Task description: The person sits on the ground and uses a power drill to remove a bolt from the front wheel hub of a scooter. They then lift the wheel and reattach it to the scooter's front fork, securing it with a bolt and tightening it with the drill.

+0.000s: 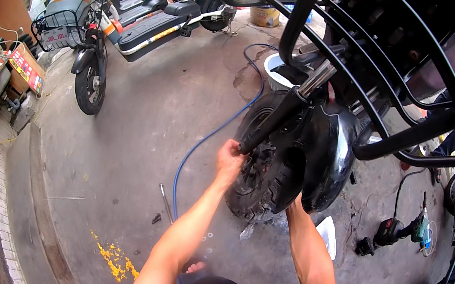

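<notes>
In front of me stands a scooter's front wheel (254, 197) with a knobbly black tyre, between the legs of a front fork (274, 118). My left hand (230, 159) is at the lower end of the left fork leg, by the wheel's hub. Its fingers are curled closed there; whatever they grip is hidden. Beneath the glossy black mudguard (330, 159), my right hand (295, 204) reaches in on the wheel's other side. Mudguard and tyre cover most of that hand, so its fingers do not show.
Black tubular bars (441, 160) arch overhead at the right. A blue hose (193, 151) crosses the ground. Power tools (390, 231) lie at the right, a long metal tool (167, 203) left of my arm. A white bucket (277, 77) stands behind the wheel; parked scooters (156, 28) farther back.
</notes>
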`<state>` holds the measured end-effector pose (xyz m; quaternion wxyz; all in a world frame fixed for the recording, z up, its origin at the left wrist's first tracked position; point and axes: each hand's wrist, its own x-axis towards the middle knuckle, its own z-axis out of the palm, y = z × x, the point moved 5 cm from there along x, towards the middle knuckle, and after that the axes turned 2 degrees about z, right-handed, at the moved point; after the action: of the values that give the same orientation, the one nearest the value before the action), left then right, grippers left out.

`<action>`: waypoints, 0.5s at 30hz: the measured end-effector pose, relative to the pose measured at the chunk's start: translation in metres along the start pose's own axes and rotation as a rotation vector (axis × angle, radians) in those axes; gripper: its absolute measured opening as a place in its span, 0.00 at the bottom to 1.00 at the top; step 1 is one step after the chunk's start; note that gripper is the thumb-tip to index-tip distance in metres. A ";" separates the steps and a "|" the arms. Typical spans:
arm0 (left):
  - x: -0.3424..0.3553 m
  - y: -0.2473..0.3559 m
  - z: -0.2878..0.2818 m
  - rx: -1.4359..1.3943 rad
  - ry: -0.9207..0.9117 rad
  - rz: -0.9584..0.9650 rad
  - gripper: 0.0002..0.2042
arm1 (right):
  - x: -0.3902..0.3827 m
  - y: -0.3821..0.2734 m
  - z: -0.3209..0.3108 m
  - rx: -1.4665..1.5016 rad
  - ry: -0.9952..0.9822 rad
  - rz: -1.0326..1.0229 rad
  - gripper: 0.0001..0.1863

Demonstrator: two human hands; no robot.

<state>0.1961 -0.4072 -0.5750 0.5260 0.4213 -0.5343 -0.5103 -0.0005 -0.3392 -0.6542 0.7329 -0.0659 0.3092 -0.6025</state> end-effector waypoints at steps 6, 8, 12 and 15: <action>0.001 0.008 0.006 0.168 -0.026 -0.002 0.10 | -0.001 -0.002 -0.003 0.013 -0.008 0.010 0.17; -0.002 0.006 0.003 0.108 -0.075 0.006 0.09 | -0.002 0.002 -0.001 0.026 -0.014 0.020 0.17; -0.001 -0.007 -0.001 -0.255 -0.137 -0.328 0.09 | -0.002 0.007 0.005 0.047 -0.035 0.035 0.17; -0.005 -0.002 -0.003 -0.337 -0.231 -0.504 0.11 | -0.009 0.013 0.005 0.082 -0.054 0.045 0.17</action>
<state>0.1993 -0.4028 -0.5776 0.3813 0.3865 -0.3774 -0.7502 0.0125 -0.3287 -0.6525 0.7564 -0.0451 0.2657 -0.5960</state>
